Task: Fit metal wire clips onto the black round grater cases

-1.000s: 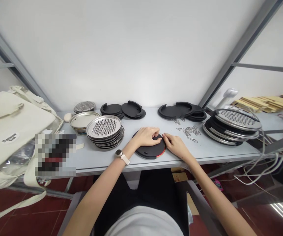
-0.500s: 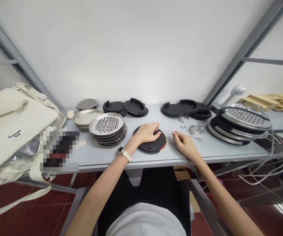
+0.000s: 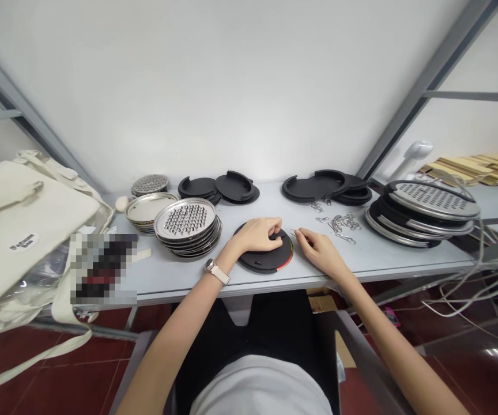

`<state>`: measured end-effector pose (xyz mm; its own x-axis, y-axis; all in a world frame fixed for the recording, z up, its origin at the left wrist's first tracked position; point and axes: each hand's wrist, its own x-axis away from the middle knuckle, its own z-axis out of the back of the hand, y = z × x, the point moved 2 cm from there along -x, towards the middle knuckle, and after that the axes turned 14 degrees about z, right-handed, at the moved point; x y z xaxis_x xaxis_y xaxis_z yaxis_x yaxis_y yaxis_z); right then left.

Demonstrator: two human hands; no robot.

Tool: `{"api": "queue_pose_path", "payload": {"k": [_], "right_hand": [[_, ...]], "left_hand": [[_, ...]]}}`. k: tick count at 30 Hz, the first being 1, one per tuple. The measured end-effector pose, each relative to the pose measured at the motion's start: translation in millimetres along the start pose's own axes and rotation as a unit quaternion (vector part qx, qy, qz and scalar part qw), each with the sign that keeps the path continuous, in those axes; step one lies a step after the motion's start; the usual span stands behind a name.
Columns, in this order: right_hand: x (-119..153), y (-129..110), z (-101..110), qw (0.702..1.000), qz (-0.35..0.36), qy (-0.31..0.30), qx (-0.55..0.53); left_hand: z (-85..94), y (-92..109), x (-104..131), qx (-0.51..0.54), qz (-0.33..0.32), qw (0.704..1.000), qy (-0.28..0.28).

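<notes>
A black round holder (image 3: 261, 260) with a red and yellow strip along its right edge lies flat near the table's front. Over its upper part rests my left hand (image 3: 260, 233), fingers curled and thumb bent in, holding the holder against the table. What lies under the palm is hidden. Just right of the holder, my right hand (image 3: 318, 249) pinches a small metal wire clip (image 3: 293, 232) between thumb and fingertips. Its tip points at the holder without clearly touching it. Loose wire clips (image 3: 344, 223) lie in a pile beyond my right hand.
Stacked metal grater discs (image 3: 186, 222) and pale-topped discs (image 3: 151, 208) stand left. Black holders (image 3: 234, 187) lie along the back, with others (image 3: 316, 187) further right. Assembled graters (image 3: 433, 202) are piled right, near white cables (image 3: 482, 288). A cream bag (image 3: 28, 219) covers the left end.
My right hand has moved left with the wire clip, closer to the black holder. My left hand stays on the holder. The view has shifted slightly.
</notes>
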<state>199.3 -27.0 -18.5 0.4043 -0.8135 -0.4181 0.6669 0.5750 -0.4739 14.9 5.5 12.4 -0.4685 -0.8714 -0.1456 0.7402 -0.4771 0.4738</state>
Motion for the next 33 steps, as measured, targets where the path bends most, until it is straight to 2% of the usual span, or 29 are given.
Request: {"api": "queue_pose_path", "payload": {"k": [11, 20, 28, 33], "right_hand": [[-14.0, -4.1, -10.9, 0.998, 0.009, -0.044, 0.051], [-9.8, -4.7, -11.2, 0.997, 0.028, -0.026, 0.065], [-8.1, -4.5, -11.6, 0.999, 0.040, 0.006, 0.020], [-8.2, -5.2, -11.1, 0.999, 0.035, 0.004, 0.030]], "left_hand": [[-1.3, -0.9, -0.5, 0.022, -0.018, 1.000, -0.004], [-4.0, -2.3, -2.2, 0.047, -0.050, 0.998, 0.009], [-5.0, -4.4, -3.1, 0.043, -0.050, 0.998, 0.008], [-3.2, -1.5, -1.5, 0.028, -0.041, 0.999, 0.004]]}}
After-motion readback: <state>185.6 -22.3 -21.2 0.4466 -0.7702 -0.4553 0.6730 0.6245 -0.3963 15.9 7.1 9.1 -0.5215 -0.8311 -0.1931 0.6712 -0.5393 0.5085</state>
